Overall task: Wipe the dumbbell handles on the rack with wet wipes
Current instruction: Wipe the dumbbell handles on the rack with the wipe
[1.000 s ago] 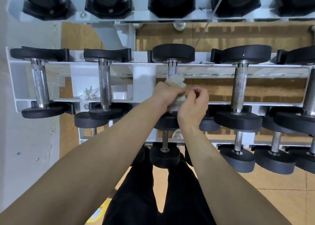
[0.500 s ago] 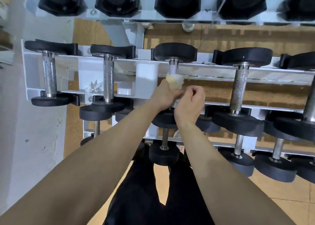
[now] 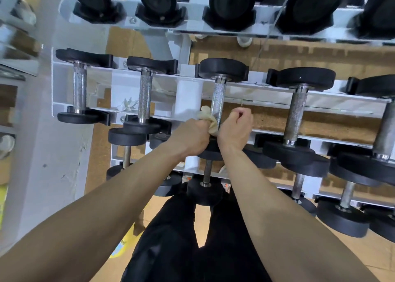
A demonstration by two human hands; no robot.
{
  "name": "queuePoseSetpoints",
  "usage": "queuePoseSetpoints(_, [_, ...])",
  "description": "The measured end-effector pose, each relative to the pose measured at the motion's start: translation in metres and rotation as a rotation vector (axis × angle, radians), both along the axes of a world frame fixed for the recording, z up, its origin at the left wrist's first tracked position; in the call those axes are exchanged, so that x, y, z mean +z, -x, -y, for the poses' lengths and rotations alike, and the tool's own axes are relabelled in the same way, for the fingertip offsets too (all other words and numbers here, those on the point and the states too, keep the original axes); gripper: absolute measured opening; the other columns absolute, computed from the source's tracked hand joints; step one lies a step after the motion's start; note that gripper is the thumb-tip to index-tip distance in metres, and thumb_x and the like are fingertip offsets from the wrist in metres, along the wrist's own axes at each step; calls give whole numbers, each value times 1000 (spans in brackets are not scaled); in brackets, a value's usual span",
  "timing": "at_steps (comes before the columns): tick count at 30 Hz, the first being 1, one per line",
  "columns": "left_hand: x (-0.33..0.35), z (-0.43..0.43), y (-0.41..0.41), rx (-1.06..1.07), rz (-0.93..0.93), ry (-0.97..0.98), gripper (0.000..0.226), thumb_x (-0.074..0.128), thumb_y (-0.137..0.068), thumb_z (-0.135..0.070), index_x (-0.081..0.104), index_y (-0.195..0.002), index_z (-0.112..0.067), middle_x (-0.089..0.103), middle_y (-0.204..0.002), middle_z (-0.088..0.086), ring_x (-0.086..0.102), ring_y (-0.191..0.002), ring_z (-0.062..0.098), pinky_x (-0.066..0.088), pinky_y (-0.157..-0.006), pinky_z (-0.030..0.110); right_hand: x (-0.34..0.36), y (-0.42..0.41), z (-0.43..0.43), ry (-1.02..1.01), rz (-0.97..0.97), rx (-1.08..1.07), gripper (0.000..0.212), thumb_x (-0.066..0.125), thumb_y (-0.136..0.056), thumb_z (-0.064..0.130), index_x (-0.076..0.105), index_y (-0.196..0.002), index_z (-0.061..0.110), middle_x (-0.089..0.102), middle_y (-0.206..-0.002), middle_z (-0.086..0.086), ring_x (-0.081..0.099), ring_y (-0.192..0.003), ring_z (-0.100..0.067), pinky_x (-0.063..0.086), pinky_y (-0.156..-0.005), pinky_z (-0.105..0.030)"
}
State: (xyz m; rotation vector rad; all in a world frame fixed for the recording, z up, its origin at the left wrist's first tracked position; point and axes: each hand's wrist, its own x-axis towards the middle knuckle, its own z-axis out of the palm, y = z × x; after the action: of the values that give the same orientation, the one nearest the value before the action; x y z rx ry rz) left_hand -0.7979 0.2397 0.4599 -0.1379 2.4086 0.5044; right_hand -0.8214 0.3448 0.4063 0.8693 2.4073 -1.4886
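The wipe [image 3: 208, 121] was wrapped round the near end of the middle handle [image 3: 218, 98] on the rack [image 3: 188, 93], gripped by my left hand [image 3: 192, 136] and pinched in my curled right hand [image 3: 236, 130]. I judged this handle half wiped; the next move called for sliding the wipe up the bare metal.

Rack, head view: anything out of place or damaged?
A crumpled white scrap lies loose in the middle shelf, between the leftmost handle and the second handle. The leftmost handle looks pitted and speckled beside its neighbours. Nothing else stands out.
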Motion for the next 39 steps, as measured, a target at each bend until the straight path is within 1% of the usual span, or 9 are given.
queuePoseSetpoints(4, [17, 8, -13, 98, -8, -235, 32, 49, -101, -19, 49, -69, -22, 52, -68, -4, 49, -70, 19, 33, -60, 32, 2, 0, 1, -8, 3, 11, 18, 40, -105, 20, 56, -104, 15, 53, -111, 0, 46, -95, -14, 29, -77, -22])
queuePoseSetpoints(9, [21, 27, -20, 818, 93, -856, 23, 69, -80, -25, 71, -90, -5, 65, -83, 5, 62, -79, 16, 49, -73, 32, 20, -12, -4, 82, -71, 8, 19, 45, -103, 26, 64, -106, 25, 55, -108, 8, 52, -108, -15, 36, -88, -25])
queuePoseSetpoints(14, [29, 23, -26, 973, 343, -1298, 18, 55, -97, -21, 63, -107, -9, 71, -91, 5, 68, -76, 15, 54, -66, 27, 77, -29, -19, 447, 27, 121, 40, 46, -101, 35, 75, -99, 8, 72, -100, -6, 66, -93, -18, 51, -87, -32])
queuePoseSetpoints(19, [40, 4, -17, 839, 354, -1194, 24, 51, -102, -26, 66, -110, -9, 73, -89, 6, 68, -77, 20, 55, -67, 31, 114, -41, -64, 500, 169, 264, 12, 70, -96, 26, 71, -102, 15, 72, -90, -3, 69, -80, -15, 58, -79, -30])
queuePoseSetpoints(23, [41, -16, -8, 680, 79, -925, 21, 69, -87, -13, 74, -108, -18, 75, -105, 6, 71, -101, 26, 61, -84, 42, 125, -41, -98, 523, 231, 275, 28, 72, -91, 3, 67, -118, 10, 72, -94, 0, 72, -78, -6, 56, -66, -18])
queuePoseSetpoints(29, [54, -59, -3, 696, -96, -857, 14, 62, -91, -10, 74, -90, -18, 72, -87, -1, 67, -89, 18, 53, -83, 32, 117, -29, -144, 501, 314, 396, 18, 76, -86, 13, 75, -99, 26, 73, -108, -1, 68, -112, -20, 54, -94, -32])
queuePoseSetpoints(33, [52, -96, 5, 795, -66, -810, 21, 52, -98, -11, 72, -98, -11, 69, -87, -2, 65, -86, 13, 52, -85, 25, 112, -16, -180, 641, 250, 300, 5, 72, -92, 21, 74, -88, 18, 71, -99, -5, 66, -106, -25, 55, -89, -35])
queuePoseSetpoints(36, [50, -120, 8, 1048, 31, -933, 14, 56, -98, -12, 69, -101, -8, 71, -101, 13, 68, -96, 31, 55, -89, 43, 107, -3, -211, 670, 256, 331, 29, 70, -93, 14, 66, -113, -6, 70, -112, -15, 68, -108, -28, 56, -94, -41])
queuePoseSetpoints(39, [38, -143, 10, 1185, 62, -987, 22, 57, -100, -16, 66, -115, -2, 70, -117, 22, 68, -107, 40, 55, -91, 53, 105, 14, -240, 660, 272, 337, 30, 72, -92, 15, 65, -119, 3, 72, -119, -13, 70, -110, -27, 57, -95, -42])
